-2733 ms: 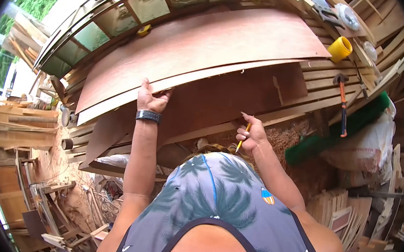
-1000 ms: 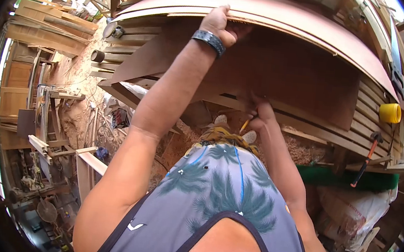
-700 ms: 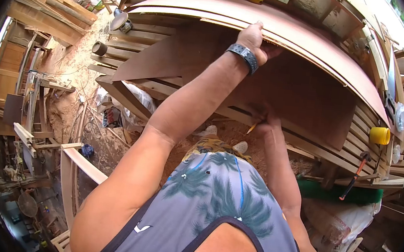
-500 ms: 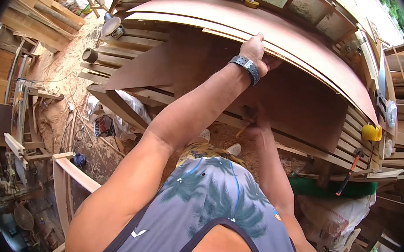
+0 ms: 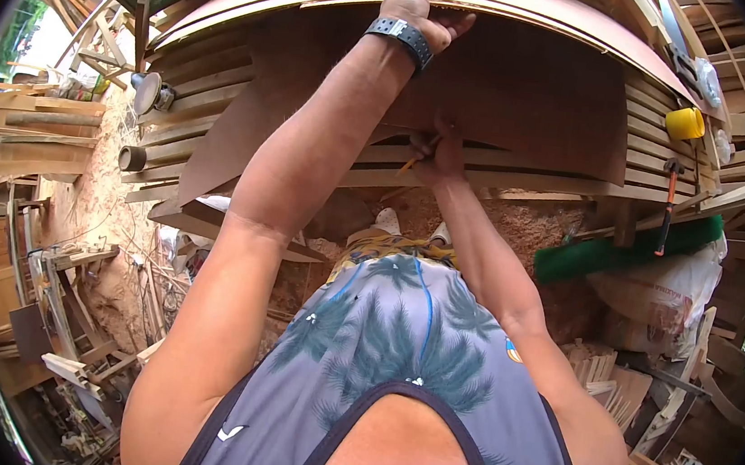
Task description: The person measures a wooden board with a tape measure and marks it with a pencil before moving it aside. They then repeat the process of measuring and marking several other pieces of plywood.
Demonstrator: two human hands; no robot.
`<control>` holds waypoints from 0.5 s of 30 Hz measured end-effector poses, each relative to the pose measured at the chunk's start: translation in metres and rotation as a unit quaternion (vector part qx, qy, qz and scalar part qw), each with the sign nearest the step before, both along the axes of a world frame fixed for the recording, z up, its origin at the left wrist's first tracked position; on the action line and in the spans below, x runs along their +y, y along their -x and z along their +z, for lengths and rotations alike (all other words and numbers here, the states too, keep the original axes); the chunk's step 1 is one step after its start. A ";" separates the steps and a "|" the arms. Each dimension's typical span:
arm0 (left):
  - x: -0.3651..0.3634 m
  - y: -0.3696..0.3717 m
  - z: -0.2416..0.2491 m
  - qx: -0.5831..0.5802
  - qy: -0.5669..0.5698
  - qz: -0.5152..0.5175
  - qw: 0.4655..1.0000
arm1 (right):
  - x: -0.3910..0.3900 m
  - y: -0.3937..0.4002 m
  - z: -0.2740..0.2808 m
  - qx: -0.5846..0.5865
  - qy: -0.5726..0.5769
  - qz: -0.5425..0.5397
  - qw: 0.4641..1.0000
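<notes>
My left hand [image 5: 418, 12], with a dark watch [image 5: 402, 38] on its wrist, is closed on the near edge of a raised stack of thin pinkish plywood sheets [image 5: 524, 1]. Below that, a dark brown sheet [image 5: 549, 106] lies across a slatted wooden bench [image 5: 378, 177]. My right hand [image 5: 442, 156] is under the raised sheets, at the brown sheet's near edge. Its fingers are closed around a slim orange-yellow pencil [image 5: 410, 164], which points down toward me. Shadow partly hides these fingertips.
On the bench's right side sit a yellow tape roll [image 5: 684, 124] and a hammer [image 5: 669, 205] with an orange handle. A sander-like tool [image 5: 151, 95] and a brown tape roll [image 5: 131, 158] rest at the left. Green rolled material [image 5: 629, 250] lies below right.
The view has shifted, so the bench appears higher in the frame. My left hand keeps hold of the plywood edge, and my right hand still holds the pencil.
</notes>
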State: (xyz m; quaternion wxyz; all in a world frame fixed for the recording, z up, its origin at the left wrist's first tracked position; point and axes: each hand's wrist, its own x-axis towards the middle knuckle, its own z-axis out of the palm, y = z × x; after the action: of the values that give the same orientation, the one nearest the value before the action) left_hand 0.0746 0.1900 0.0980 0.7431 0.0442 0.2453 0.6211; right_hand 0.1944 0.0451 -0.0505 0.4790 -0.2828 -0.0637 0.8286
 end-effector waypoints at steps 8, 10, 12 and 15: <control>-0.007 0.003 0.028 0.016 0.098 0.007 0.995 | 0.005 0.025 0.007 0.016 0.051 -0.056 0.997; -0.006 0.005 0.031 -0.002 0.132 0.007 0.991 | 0.004 0.027 0.006 0.143 0.081 -0.041 0.985; -0.003 0.008 0.026 -0.017 0.171 0.005 0.985 | -0.004 0.027 0.014 0.154 0.070 -0.039 0.985; 0.014 0.023 0.000 -0.036 0.093 -0.021 0.995 | 0.002 0.028 0.004 0.125 0.057 -0.020 0.990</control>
State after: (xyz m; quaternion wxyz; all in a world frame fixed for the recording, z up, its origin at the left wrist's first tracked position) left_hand 0.0518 0.2039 0.0976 0.7649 -0.0424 0.2741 0.5814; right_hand 0.1669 0.0470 -0.0469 0.4826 -0.2052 0.0493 0.8500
